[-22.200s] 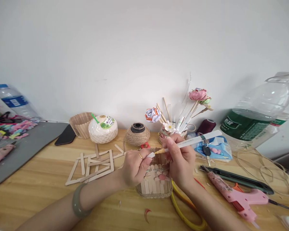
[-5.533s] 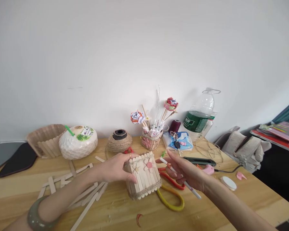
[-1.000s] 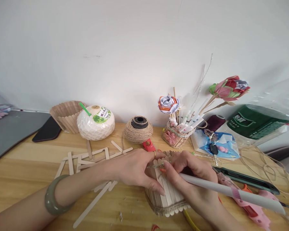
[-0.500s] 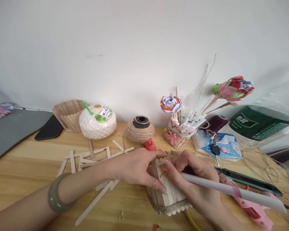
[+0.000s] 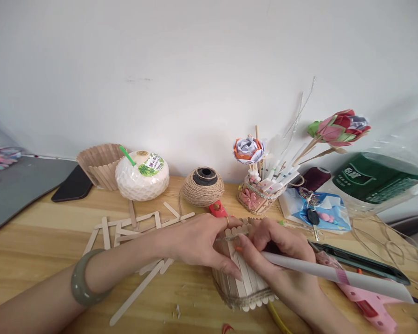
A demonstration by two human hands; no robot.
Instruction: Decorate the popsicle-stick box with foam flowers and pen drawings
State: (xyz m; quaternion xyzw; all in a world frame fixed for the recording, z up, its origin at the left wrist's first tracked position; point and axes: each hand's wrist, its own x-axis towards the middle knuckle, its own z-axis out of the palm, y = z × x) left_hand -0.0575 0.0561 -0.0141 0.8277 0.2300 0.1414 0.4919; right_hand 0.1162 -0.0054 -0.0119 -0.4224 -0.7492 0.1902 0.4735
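My left hand [image 5: 204, 243] is wrapped round the near left side of a basket of upright wooden craft sticks [image 5: 242, 278], thumb pressed on its wall. Twine runs round the basket's scalloped lower edge, and another strand lies near its top. My right hand [image 5: 282, 260] grips a long white pen [image 5: 334, 273] with a pink band, its fingertips against the upper wall by the top twine. A bit of orange shows at those fingertips; the pen's tip is hidden.
Loose craft sticks [image 5: 137, 292] lie left. Behind stand a twine spool [image 5: 202, 192], a white coconut [image 5: 142, 181], another stick basket [image 5: 99, 162] and a decorated pen holder [image 5: 257, 199]. A pink glue gun [image 5: 369, 301] and dark green cutter [image 5: 362, 262] lie right.
Both hands keep their hold on the basket and the pen, with hardly any movement. The whole view has shifted very slightly.
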